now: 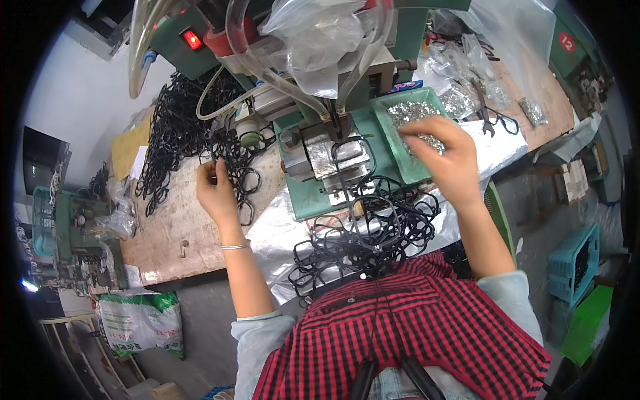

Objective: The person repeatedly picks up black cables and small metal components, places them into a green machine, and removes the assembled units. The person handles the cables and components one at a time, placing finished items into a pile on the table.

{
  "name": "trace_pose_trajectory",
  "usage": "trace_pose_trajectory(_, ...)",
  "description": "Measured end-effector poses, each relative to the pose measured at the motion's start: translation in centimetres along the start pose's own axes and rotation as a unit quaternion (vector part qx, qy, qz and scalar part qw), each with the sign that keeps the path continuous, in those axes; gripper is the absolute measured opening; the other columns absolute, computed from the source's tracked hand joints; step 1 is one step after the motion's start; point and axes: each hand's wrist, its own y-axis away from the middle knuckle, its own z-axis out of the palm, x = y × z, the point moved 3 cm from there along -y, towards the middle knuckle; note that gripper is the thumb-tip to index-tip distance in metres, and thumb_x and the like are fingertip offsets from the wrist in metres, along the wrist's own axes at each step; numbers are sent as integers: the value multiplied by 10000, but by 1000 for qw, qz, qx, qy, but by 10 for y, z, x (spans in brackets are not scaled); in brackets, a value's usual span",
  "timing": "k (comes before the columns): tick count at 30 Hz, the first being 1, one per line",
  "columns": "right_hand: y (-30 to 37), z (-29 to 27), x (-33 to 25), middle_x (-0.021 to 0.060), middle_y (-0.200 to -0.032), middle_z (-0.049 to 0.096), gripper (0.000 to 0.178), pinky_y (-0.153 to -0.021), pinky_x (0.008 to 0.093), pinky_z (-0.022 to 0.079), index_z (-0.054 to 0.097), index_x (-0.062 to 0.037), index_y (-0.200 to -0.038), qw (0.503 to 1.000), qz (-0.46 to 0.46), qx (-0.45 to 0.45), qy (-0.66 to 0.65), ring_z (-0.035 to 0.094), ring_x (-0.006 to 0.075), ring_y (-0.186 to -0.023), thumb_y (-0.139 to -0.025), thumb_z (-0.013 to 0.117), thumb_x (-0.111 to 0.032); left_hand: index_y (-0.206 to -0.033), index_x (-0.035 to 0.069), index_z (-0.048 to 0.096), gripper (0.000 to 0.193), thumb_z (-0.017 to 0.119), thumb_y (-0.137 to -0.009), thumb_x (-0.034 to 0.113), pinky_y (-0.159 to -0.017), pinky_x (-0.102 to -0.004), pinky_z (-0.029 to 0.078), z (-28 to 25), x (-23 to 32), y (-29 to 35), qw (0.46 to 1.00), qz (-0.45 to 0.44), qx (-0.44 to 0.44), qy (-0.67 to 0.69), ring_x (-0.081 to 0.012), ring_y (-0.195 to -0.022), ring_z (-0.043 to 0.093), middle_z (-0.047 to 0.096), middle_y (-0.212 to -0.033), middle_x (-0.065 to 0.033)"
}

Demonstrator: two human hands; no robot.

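Note:
Over the left part of the bench, my left hand (217, 193) pinches at a black looped strap (205, 158) at the edge of a large tangled heap of black straps (177, 133). My right hand (445, 157) hovers above a green tray (417, 175) of small shiny metal pieces (408, 112). Its thumb and forefinger are drawn together, and whatever lies between them is too small to make out. Between my hands stands a green press machine (301, 208) with a black strap loop (348, 152) lying on its metal block, under the press head (338, 127).
Several black loops (360, 240) lie tangled on silvery sheeting (273, 230) before me. Clear hoses (240, 40) and a plastic bag (313, 47) hang above the machine. A wrench (487, 119) lies at the right, and a blue crate (573, 263) is on the floor.

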Motion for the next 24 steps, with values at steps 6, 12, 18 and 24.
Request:
trace_pose_trajectory(6,-29,70,1,74,-871,711,375,-831,299,516,607,-10,-1138,976,50,9,-210,686,149,-864,-780,711,-57,-1007,38,555,107,652,-968,60,-718,-215,462,15,-3,38,958,-13,-9,286,-79,-807,540,598,-937,-7)
trace_pose_trajectory(12,-26,70,-6,58,-852,729,488,-852,257,491,565,29,-1240,955,76,3,-287,667,100,-850,-785,725,-40,-1142,31,565,153,548,-992,8,-898,-382,571,-32,140,35,837,157,-16,524,-215,-993,636,620,-1104,-113)
trace_pose_trajectory(18,-17,77,-24,71,-922,721,520,-840,245,488,542,27,-1286,928,145,17,-343,637,75,-902,-799,709,-40,-1137,-35,520,201,575,-945,-51,-889,-370,538,-30,177,10,844,208,-22,493,-253,-967,651,622,-1071,-164)
trace_pose_trajectory(24,-11,44,-13,131,-1114,709,402,-940,371,502,630,-26,-1227,985,3,-48,-164,672,290,-1057,-829,637,-80,-1022,15,593,232,699,-829,-60,-719,-373,570,-17,181,63,843,363,-112,381,-245,-846,668,682,-1038,-187)
